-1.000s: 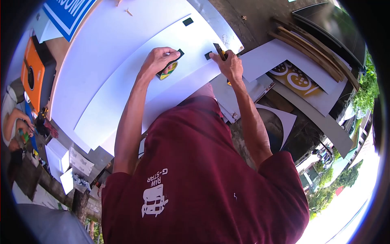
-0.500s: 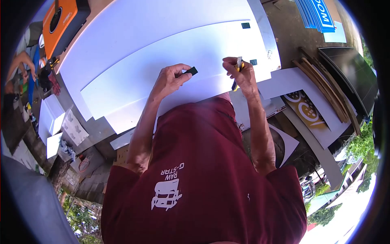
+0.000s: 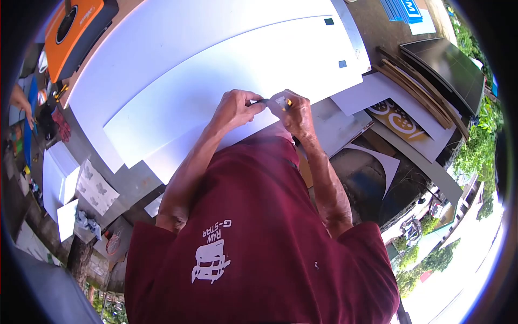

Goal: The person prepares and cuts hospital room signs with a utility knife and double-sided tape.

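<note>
My left hand (image 3: 236, 110) pinches a small dark piece (image 3: 261, 101) that looks like thick tape, above the near part of a long white panel (image 3: 216, 81). Close against its other end is my right hand (image 3: 295, 116), closed round a yellow and black cutter knife (image 3: 288, 103). My right fingertips meet the dark piece; whether they grip it too is hard to see. Toward the panel's right end, a dark square (image 3: 329, 21) is stuck near the far corner. Another dark square (image 3: 342, 63) sits nearer to me.
A larger white sheet (image 3: 145, 48) lies under the panel. At the far left stands an orange and black case (image 3: 73, 32). Wooden strips (image 3: 418, 94) and a brown sign with white lettering (image 3: 396, 120) lie to the right. Another person's hand (image 3: 20, 100) shows at the left edge.
My right hand has moved left and toward me with the cutter knife, up to the dark piece. My left hand has shifted slightly right, and the hands now meet.
</note>
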